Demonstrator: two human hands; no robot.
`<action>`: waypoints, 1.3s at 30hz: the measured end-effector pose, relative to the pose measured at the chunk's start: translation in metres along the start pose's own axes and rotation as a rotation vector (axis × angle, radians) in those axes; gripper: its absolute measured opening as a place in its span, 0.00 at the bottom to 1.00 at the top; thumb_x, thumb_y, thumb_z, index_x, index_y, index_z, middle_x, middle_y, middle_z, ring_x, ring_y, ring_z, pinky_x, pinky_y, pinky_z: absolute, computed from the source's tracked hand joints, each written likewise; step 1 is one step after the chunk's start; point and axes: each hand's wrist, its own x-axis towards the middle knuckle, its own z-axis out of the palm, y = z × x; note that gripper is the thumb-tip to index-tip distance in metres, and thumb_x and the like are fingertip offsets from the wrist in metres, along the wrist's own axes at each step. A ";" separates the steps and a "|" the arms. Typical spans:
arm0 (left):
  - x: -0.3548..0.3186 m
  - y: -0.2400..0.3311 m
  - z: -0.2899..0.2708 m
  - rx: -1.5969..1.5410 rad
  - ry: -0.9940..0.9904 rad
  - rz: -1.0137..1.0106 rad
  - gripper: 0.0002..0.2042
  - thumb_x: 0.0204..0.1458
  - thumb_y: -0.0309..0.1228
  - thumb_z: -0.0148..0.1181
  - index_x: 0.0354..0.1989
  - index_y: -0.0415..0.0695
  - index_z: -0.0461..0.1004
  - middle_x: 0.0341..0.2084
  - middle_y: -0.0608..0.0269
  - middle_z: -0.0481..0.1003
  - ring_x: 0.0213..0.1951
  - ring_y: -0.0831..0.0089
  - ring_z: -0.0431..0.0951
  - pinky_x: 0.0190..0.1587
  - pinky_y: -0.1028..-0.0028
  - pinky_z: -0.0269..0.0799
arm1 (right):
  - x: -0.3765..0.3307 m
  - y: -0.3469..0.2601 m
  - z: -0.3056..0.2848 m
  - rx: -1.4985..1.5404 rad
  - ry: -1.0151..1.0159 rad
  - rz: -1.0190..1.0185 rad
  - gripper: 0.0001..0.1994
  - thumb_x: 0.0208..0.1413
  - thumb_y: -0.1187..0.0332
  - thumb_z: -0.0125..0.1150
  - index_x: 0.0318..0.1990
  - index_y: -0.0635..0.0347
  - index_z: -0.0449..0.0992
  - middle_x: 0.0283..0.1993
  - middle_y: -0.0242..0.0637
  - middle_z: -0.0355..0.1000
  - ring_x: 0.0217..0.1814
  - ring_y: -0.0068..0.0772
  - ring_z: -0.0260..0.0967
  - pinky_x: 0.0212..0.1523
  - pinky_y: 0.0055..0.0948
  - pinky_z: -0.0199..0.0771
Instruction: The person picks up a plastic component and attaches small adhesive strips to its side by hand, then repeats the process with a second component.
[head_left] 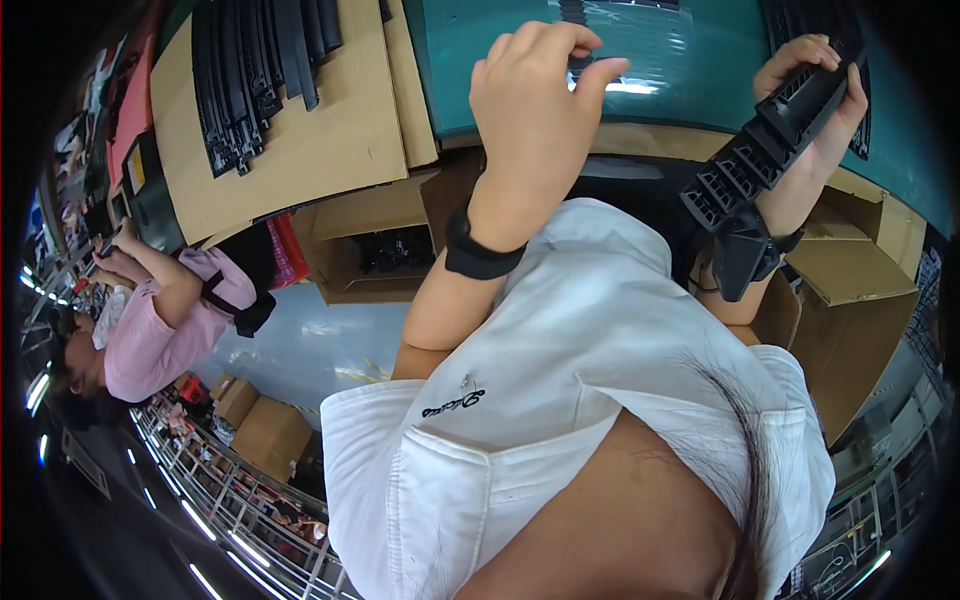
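My right hand (pixel 822 110), raised at the right, is wrapped round a long black plastic part (pixel 765 150) with ribbed, box-like cells. The part slants down toward my body, and its broader, angular end (pixel 742 255) hangs beside my right wrist. My left hand (pixel 535 100) is over the green work surface (pixel 455 75), its fingers loosely curled and the thumb held apart from them. No object shows in its grip. Behind the fingers, a small dark piece (pixel 573 12) is partly hidden, next to a shiny clear sheet (pixel 640 45).
Several black plastic strips (pixel 262 70) lie on a cardboard sheet (pixel 350 130) at the left. Below it, an open carton (pixel 365 215) holds black parts. Another carton (pixel 845 270) stands at my right. A person in pink (pixel 175 320) works at the far left.
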 end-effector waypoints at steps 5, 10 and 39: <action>-0.009 -0.023 0.033 0.241 0.163 0.106 0.06 0.37 0.30 0.68 0.26 0.48 0.78 0.23 0.69 0.72 0.30 0.70 0.71 0.34 0.71 0.63 | 0.000 -0.001 -0.004 0.040 0.044 0.012 0.14 0.42 0.77 0.61 0.37 0.69 0.64 0.29 0.36 0.65 0.32 0.30 0.67 0.43 0.28 0.73; -0.010 -0.033 0.045 0.227 0.195 0.092 0.05 0.34 0.29 0.68 0.21 0.50 0.78 0.23 0.71 0.71 0.31 0.69 0.70 0.33 0.69 0.60 | 0.005 0.001 -0.008 0.003 0.030 0.030 0.14 0.43 0.77 0.61 0.38 0.69 0.64 0.30 0.37 0.66 0.31 0.31 0.67 0.43 0.29 0.73; -0.003 0.061 -0.044 -0.356 -0.127 -0.145 0.04 0.39 0.22 0.64 0.24 0.39 0.75 0.25 0.58 0.72 0.32 0.67 0.73 0.35 0.74 0.67 | -0.005 0.053 0.008 -0.116 0.016 0.077 0.10 0.54 0.69 0.59 0.37 0.67 0.70 0.30 0.34 0.70 0.33 0.25 0.71 0.44 0.24 0.76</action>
